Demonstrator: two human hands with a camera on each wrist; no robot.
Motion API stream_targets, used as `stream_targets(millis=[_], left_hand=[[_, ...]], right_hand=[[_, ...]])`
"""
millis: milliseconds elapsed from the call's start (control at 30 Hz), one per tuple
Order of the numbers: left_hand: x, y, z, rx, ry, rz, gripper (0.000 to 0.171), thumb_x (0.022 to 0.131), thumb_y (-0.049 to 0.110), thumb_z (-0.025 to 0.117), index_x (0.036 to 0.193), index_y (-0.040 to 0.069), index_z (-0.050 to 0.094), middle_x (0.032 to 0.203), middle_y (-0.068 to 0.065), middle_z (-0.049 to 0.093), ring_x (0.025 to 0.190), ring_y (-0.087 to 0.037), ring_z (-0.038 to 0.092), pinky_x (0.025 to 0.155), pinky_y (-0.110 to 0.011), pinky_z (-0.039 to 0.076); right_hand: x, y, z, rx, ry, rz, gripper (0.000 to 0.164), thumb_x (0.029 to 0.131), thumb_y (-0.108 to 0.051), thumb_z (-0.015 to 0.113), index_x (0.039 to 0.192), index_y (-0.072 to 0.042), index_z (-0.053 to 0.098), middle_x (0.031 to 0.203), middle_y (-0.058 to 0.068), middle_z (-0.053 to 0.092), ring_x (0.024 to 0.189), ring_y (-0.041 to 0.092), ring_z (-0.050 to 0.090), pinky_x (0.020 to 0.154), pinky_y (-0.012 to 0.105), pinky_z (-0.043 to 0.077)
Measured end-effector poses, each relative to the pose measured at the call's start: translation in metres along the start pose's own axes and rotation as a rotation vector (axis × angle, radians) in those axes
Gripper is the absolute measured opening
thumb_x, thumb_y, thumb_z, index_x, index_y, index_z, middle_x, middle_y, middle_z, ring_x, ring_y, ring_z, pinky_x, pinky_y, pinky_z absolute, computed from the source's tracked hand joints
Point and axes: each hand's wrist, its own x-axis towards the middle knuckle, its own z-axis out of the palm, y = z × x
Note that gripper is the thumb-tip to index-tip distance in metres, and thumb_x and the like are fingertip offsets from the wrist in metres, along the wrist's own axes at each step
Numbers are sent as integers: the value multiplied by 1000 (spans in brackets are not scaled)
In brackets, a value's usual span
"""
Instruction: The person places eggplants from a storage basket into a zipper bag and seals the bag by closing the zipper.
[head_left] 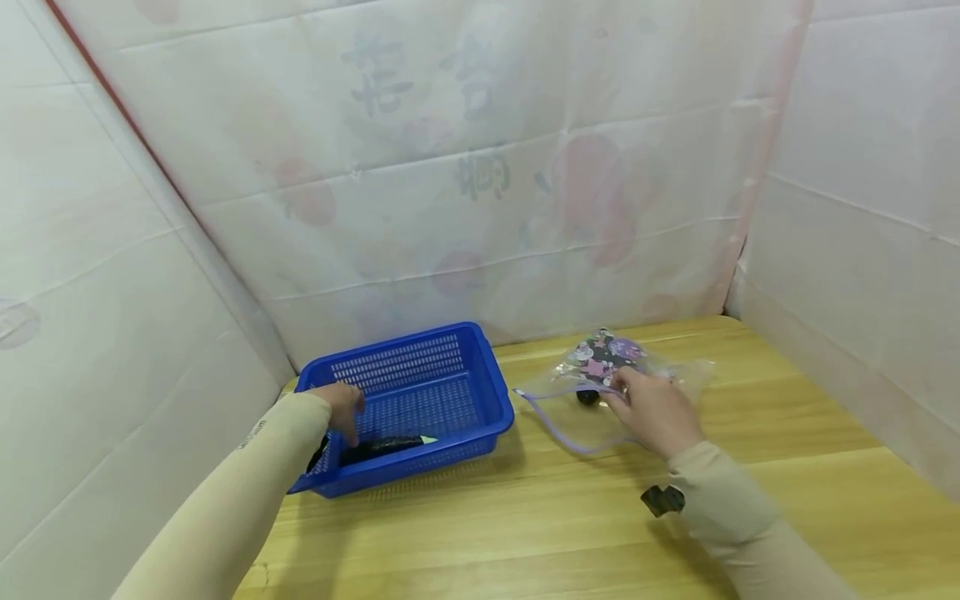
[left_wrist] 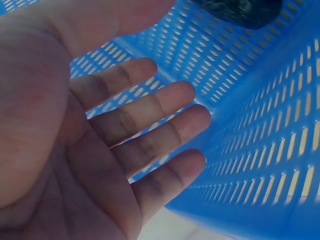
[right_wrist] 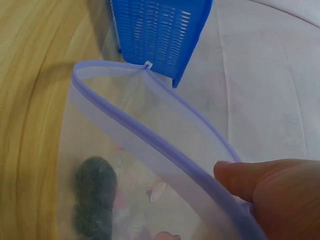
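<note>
My left hand (head_left: 342,408) reaches into the blue plastic basket (head_left: 498,417), its fingers spread and extended with nothing in them. Below it on the basket floor lies a long dark, cucumber-like item (head_left: 386,447) with a pale green end. In the left wrist view, part of a glossy dark item (left_wrist: 245,11) shows beyond the thumb. My right hand (head_left: 656,412) pinches the rim of a clear zipper bag (right_wrist: 135,131) with purple edging, and its mouth gapes toward the basket. Inside the bag is a dark rounded item (right_wrist: 95,195), seen through the plastic.
Patterned pink and purple print (head_left: 600,354) shows at the bag's far part. A small black object (head_left: 663,501) is by the right wrist. The wooden table (head_left: 480,533) is bounded by pale sheet walls (head_left: 480,208) at the back and sides.
</note>
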Motion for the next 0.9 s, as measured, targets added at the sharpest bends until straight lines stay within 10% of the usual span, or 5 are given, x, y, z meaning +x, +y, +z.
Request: stream_targets(millis=[300, 900], left_hand=[[-2, 1, 8, 6, -70, -13, 51, 69, 24, 88, 111, 7, 63, 96, -5, 61, 85, -20, 60, 72, -38, 53], [5, -5, 20, 53, -72, -51, 32, 69, 24, 87, 94, 15, 69, 92, 0, 64, 88, -19, 61, 75, -39, 53]], right_hand=[[3, -3, 5, 29, 5, -68, 19, 84, -24, 75, 92, -11, 63, 64, -7, 50, 52, 9, 43, 48, 28, 37], [2, -3, 4, 20, -76, -230, 14, 81, -17, 76, 90, -13, 65, 69, -10, 51, 59, 5, 43, 54, 26, 39]])
